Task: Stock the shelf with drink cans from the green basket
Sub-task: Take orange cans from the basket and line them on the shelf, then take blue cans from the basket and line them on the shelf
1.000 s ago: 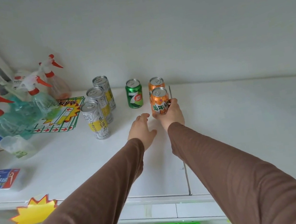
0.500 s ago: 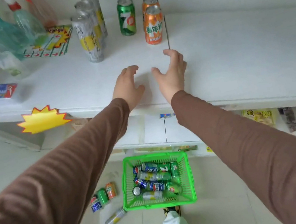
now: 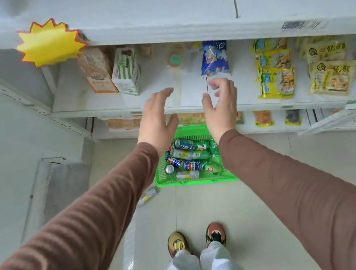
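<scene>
I'm looking straight down a white shelf (image 3: 152, 6) unit onto a pale tiled floor (image 3: 264, 202). The top shelf's front edge carries a yellow starburst tag (image 3: 49, 43) and a barcode sticker (image 3: 299, 25). On the shelf below I count two cartons (image 3: 111, 72) at the left, one blue packet (image 3: 214, 59) in the middle, and at least five yellow snack bags (image 3: 275, 65) to the right; more packets lie on lower shelves, too blurred to count.

The green basket (image 3: 193, 180) sits on the floor against the shelf unit, ahead of my two shoes (image 3: 196, 239). Inside it I can make out about eight cans (image 3: 187, 156) lying on their sides, blue, green and silver-yellow mixed; part of the basket is hidden by my wrists. One more can (image 3: 148, 195) lies on the floor just left of the basket.

Both hands hang in the air above the basket, holding nothing and touching nothing. My left hand (image 3: 158, 117) has its fingers fairly straight and spread. My right hand (image 3: 222, 102) is loosely curled, thumb apart from the fingers. Both arms wear brown sleeves (image 3: 299, 197).
</scene>
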Tool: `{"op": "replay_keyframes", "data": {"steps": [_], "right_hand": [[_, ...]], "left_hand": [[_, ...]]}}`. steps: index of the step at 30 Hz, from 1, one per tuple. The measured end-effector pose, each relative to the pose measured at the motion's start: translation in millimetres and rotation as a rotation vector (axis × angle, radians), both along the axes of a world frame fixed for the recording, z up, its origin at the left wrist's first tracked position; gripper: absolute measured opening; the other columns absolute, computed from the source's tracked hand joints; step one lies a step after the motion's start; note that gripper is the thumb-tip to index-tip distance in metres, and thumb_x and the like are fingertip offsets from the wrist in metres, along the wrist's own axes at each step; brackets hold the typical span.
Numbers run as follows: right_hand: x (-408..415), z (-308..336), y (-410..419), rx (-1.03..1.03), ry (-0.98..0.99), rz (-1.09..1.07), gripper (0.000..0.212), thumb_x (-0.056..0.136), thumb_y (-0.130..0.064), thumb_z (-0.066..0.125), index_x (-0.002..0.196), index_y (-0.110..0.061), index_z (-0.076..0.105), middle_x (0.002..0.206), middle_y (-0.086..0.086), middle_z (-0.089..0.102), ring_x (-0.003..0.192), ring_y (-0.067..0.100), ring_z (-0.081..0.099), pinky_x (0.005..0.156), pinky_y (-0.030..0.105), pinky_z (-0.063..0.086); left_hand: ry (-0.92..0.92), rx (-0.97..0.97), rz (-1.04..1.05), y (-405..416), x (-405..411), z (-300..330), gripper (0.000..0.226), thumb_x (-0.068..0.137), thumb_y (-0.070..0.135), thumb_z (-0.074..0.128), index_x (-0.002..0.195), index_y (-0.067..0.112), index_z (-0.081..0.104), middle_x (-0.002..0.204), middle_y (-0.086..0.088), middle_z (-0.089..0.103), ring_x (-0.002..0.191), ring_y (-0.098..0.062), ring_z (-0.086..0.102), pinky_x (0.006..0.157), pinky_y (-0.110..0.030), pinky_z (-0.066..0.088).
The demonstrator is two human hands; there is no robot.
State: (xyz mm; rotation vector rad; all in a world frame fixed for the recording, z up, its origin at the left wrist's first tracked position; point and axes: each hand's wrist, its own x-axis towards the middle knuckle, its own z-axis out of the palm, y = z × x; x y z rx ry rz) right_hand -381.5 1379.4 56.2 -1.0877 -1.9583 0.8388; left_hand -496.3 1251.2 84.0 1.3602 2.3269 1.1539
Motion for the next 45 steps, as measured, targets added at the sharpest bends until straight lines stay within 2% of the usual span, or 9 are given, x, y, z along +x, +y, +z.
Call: {"op": "replay_keyframes", "data": {"steps": [9, 16, 26, 30, 32, 37, 41, 43, 45], "right_hand": [[49.4, -185.5, -26.0, -0.259, -0.216, 0.064, 0.025, 0.09, -0.004, 0.06, 0.115, -0.007, 0.057, 0.113, 0.007, 0.059, 0.102, 0.03, 0.057, 0.091, 0.047, 0.047], [46.7, -339.9, -31.0, -0.509, -0.443, 0.094, 0.033, 0.097, -0.008, 0.058, 0.129, -0.009, 0.054, 0.131, 0.007, 0.056, 0.116, 0.028, 0.057, 0.101, 0.041, 0.047], [-33.3, -509.7, -1.5, -0.429, -0.728, 0.3, 0.056, 0.094, -0.012, 0.067, 0.143, -0.013, 0.041, 0.146, 0.01, 0.044, 0.136, 0.029, 0.043, 0.114, 0.039, 0.038], [-62.6, -558.2, 19.4, -0.303, -0.85, 0.354, 0.066, 0.087, 0.007, 0.061, 0.145, -0.013, 0.037, 0.144, 0.01, 0.043, 0.134, 0.029, 0.042, 0.113, 0.04, 0.038], [-73.5, -578.2, 27.1, -0.274, -0.879, 0.368, 0.067, 0.086, 0.009, 0.061, 0.145, -0.013, 0.036, 0.143, 0.011, 0.044, 0.133, 0.03, 0.043, 0.11, 0.041, 0.04], [-82.7, -610.5, 32.6, -0.173, -0.94, 0.357, 0.074, 0.083, -0.009, 0.076, 0.146, -0.013, 0.037, 0.139, 0.011, 0.042, 0.13, 0.032, 0.038, 0.106, 0.04, 0.041], [-74.6, -622.3, 31.9, -0.04, -1.014, 0.335, 0.072, 0.084, -0.006, 0.072, 0.147, -0.016, 0.039, 0.141, 0.012, 0.038, 0.13, 0.033, 0.036, 0.103, 0.042, 0.044], [-72.5, -620.9, 36.7, -0.052, -1.003, 0.402, 0.072, 0.083, -0.013, 0.077, 0.144, -0.015, 0.038, 0.141, 0.013, 0.045, 0.129, 0.034, 0.042, 0.103, 0.045, 0.045], [-68.7, -614.1, 40.0, -0.123, -0.94, 0.458, 0.07, 0.082, -0.022, 0.08, 0.138, -0.015, 0.039, 0.13, 0.014, 0.056, 0.121, 0.034, 0.052, 0.095, 0.044, 0.049]], "left_hand": [[-0.146, -0.362, 0.113, -43.0, 52.5, -177.6, 0.059, 0.082, 0.01, 0.063, 0.137, 0.015, 0.043, 0.131, -0.005, 0.051, 0.123, -0.023, 0.046, 0.103, -0.026, 0.031], [-0.265, -0.586, 0.152, -50.2, 57.5, -317.9, 0.06, 0.084, 0.018, 0.066, 0.138, 0.012, 0.041, 0.137, -0.007, 0.048, 0.127, -0.024, 0.044, 0.108, -0.033, 0.034], [-0.258, -0.653, 0.08, -10.5, 9.7, -472.4, 0.067, 0.083, 0.018, 0.067, 0.143, 0.012, 0.036, 0.143, -0.008, 0.043, 0.131, -0.026, 0.041, 0.112, -0.037, 0.034], [-0.236, -0.673, 0.069, 2.6, -7.8, -517.8, 0.069, 0.084, 0.02, 0.068, 0.144, 0.013, 0.035, 0.144, -0.008, 0.043, 0.131, -0.025, 0.042, 0.113, -0.037, 0.034], [-0.233, -0.675, 0.066, 6.4, -14.6, -536.0, 0.069, 0.084, 0.02, 0.068, 0.144, 0.014, 0.034, 0.144, -0.008, 0.042, 0.131, -0.025, 0.041, 0.112, -0.035, 0.033], [-0.266, -0.657, 0.055, 10.3, -23.7, -565.3, 0.069, 0.085, 0.019, 0.067, 0.145, 0.016, 0.034, 0.145, -0.008, 0.041, 0.134, -0.025, 0.039, 0.114, -0.035, 0.03], [-0.287, -0.656, 0.043, 9.1, -22.1, -572.1, 0.071, 0.085, 0.017, 0.067, 0.146, 0.016, 0.033, 0.148, -0.007, 0.039, 0.137, -0.025, 0.036, 0.116, -0.037, 0.029], [-0.282, -0.655, 0.037, 8.9, -21.9, -570.2, 0.07, 0.084, 0.018, 0.067, 0.146, 0.016, 0.033, 0.147, -0.007, 0.04, 0.135, -0.024, 0.037, 0.115, -0.036, 0.03], [-0.287, -0.644, 0.043, 8.6, -23.6, -564.4, 0.069, 0.084, 0.018, 0.068, 0.144, 0.016, 0.035, 0.145, -0.006, 0.042, 0.134, -0.024, 0.039, 0.115, -0.036, 0.032]]}}
